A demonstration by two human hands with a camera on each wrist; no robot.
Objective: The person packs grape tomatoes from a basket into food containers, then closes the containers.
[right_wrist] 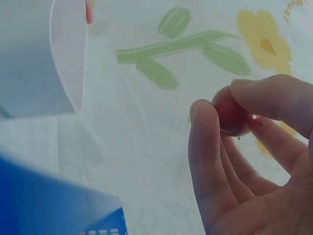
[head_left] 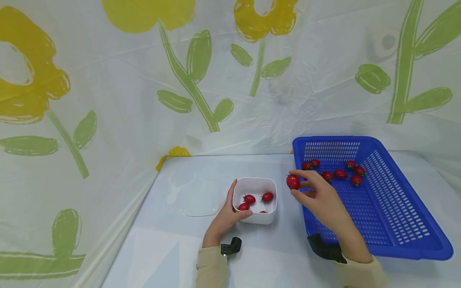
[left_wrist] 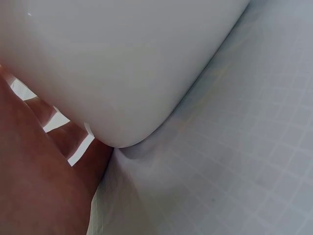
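My right hand point(head_left: 322, 202) pinches a red cherry tomato point(head_left: 293, 182) between thumb and fingertips, held up between the white container and the blue basket. In the right wrist view, that tomato point(right_wrist: 229, 113) shows a bit of green stem below. The square white container point(head_left: 266, 219) stands on the table with several cherry tomatoes point(head_left: 267, 197) inside; its near wall hides part of one. My left hand point(head_left: 225, 220) grips the container's left side, thumb at the near rim. Close up in the left wrist view, the container's wall point(left_wrist: 117, 68) lies against the left hand's fingers.
A blue perforated basket point(head_left: 407, 208) stands at the right, with several cherry tomatoes point(head_left: 340, 174) toward its far end. A translucent square lid point(head_left: 203, 199) lies flat left of the container. Behind the table hangs a flower-patterned curtain point(head_left: 309, 108).
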